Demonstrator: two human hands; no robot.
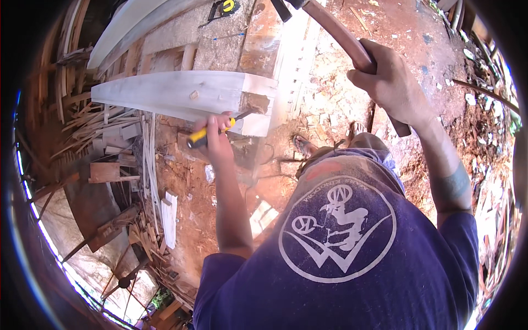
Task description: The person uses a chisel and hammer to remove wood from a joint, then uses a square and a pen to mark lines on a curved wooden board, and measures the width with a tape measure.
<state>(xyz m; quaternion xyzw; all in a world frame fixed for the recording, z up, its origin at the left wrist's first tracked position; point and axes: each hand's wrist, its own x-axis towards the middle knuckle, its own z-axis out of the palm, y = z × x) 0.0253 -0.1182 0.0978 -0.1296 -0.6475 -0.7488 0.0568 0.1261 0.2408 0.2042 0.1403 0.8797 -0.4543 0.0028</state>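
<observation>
Gripping the hammer [347, 39], the right hand [397, 83] is closed around its wooden handle in the upper right of the frame, with the dark head raised at the top edge, partly cut off. Left of centre, the left hand [219, 138] has its fingers wrapped around the yellow and black handle of the chisel [200, 137]; the handle is slightly blurred. The chisel slants up to the right, its tip at the notch [254, 103] near the right end of the pale beam [170, 91]; whether tip and wood touch, I cannot tell. The beam lies across the upper left, and a second beam [129, 32] lies above it. At the top edge, left of the hammer, sits a tape measure [227, 6]. Wood strips [102, 125] are heaped at the left, above a brown block [104, 172].
</observation>
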